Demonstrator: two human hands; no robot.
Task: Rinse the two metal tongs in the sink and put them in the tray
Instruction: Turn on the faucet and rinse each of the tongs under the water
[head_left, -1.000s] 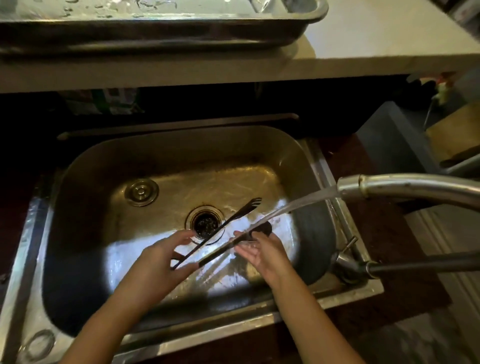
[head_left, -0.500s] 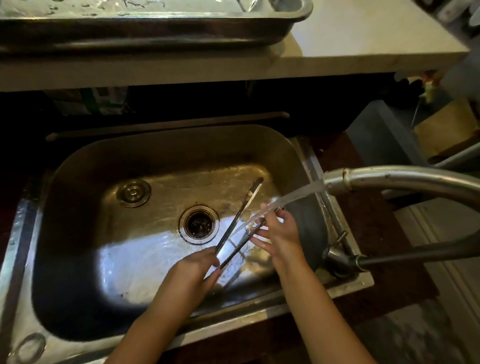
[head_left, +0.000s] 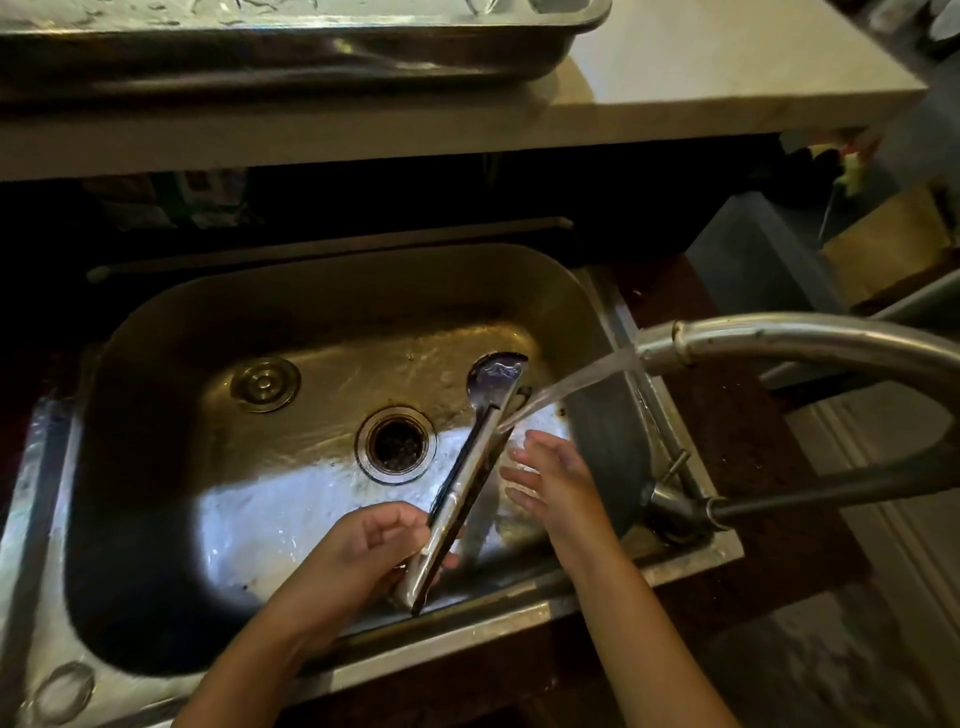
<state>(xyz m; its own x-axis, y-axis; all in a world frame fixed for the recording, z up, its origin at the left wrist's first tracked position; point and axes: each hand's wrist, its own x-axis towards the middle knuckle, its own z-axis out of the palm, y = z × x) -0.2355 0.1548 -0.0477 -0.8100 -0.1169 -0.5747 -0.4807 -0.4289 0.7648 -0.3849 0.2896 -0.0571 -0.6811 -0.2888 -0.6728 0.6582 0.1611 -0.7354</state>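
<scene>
Metal tongs (head_left: 470, 462) with a spoon-shaped tip are held over the steel sink (head_left: 171, 332), arms pressed nearly together, tip pointing away toward the running water. My left hand (head_left: 363, 551) grips their handle end. My right hand (head_left: 550, 478) is just right of the tongs, fingers spread, off the metal, below the water stream (head_left: 566, 387). The steel tray (head_left: 291, 47) sits on the counter beyond the sink; water drops cover its floor. I see only one pair of tongs.
The faucet spout (head_left: 779, 340) arches in from the right, its lever (head_left: 831, 493) below it. A drain (head_left: 396, 444) lies mid-sink with a round stopper (head_left: 265, 383) to its left. The pale counter (head_left: 701, 78) runs along the back.
The tongs swung from lying across the sink to pointing away, arms closing together. My left hand slid to the handle end. My right hand let go and opened beside them.
</scene>
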